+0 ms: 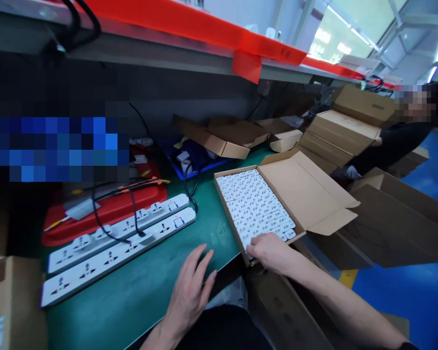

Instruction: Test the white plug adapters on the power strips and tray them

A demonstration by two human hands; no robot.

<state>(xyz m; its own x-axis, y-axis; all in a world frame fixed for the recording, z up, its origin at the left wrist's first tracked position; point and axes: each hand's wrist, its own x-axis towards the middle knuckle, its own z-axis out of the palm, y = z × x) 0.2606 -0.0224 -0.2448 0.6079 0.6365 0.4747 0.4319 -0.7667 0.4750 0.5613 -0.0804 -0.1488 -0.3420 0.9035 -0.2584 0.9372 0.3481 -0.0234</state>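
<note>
My left hand [190, 287] lies flat and open on the green bench mat [138, 291], fingers stretched out, holding nothing. My right hand [269, 251] reaches into the near corner of an open cardboard box [302, 187] packed with several rows of small white socket pieces [253, 204]. Its fingers curl down among the pieces; what they grip is hidden. Two long white power strips [117, 243] lie side by side to the left of my left hand, with a black cable plugged into one.
A red tray [105, 209] with cables sits behind the strips. More open cardboard boxes [219, 138] stand at the back, stacked ones [345, 131] to the right. Another person in dark clothes [397, 141] sits at far right. Flat cartons [394, 223] lie beside the bench.
</note>
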